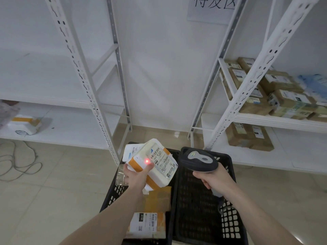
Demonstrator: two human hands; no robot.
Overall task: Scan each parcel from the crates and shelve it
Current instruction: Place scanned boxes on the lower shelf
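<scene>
Head view. Task partly complete: brown parcels (276, 96) are already stacked on the right-hand shelving (283, 119) at the right of the frame, and one white parcel with orange tape (24, 125) lies on the lower shelf (70, 128) at far left. Still to be scanned, by appearance: at least a labelled parcel (146, 225) at the lower centre and a flat white one (131, 152) in the left black crate (113, 195); the right black crate (200, 209) shows only bare mesh where visible. Step in hand, judged from the red laser dot (146, 161): scanning, with the dot falling on the tape beside the printed label (163, 162), not yet across the barcode. The left hand (136, 175), centre frame, reaches forward from the lower left and holds the white foam parcel (155, 167) above the left crate, thumb laid on its top face, fingers hidden beneath. The right hand (212, 179), right of centre, has its fingers wrapped round the handle of the grey scanner (199, 160), head tilted toward the parcel, just beside it
</scene>
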